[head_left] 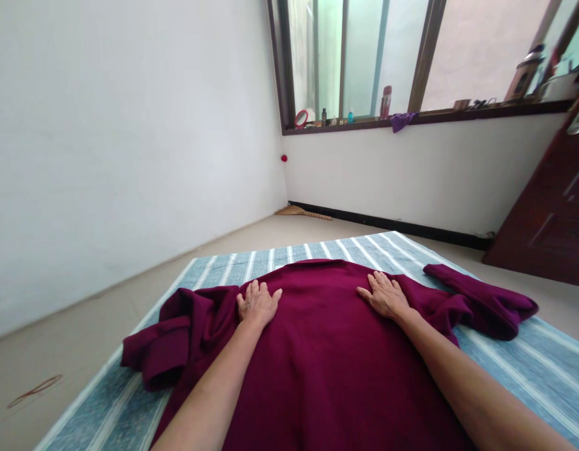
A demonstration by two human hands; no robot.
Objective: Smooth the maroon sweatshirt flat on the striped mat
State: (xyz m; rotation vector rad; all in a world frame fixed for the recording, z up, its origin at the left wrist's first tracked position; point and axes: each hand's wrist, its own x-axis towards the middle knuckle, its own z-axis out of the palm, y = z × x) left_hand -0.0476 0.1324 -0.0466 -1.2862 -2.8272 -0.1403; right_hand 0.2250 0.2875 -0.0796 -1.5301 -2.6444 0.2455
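Note:
A dark maroon long-sleeved garment [322, 351] lies spread on a blue mat with white stripes [528, 369] on the floor. My left hand [257, 304] rests flat on the garment near its far left shoulder, fingers stretched out. My right hand [385, 294] lies flat on the far right shoulder, fingers spread. The left sleeve [162, 347] is bunched up at the mat's left side. The right sleeve [481, 297] stretches out to the right.
A white wall runs along the left. Under the window, a sill [411, 118] holds bottles and small items. A brown door [547, 213] stands at the right. A broom [303, 213] lies in the far corner. Bare floor [59, 363] surrounds the mat.

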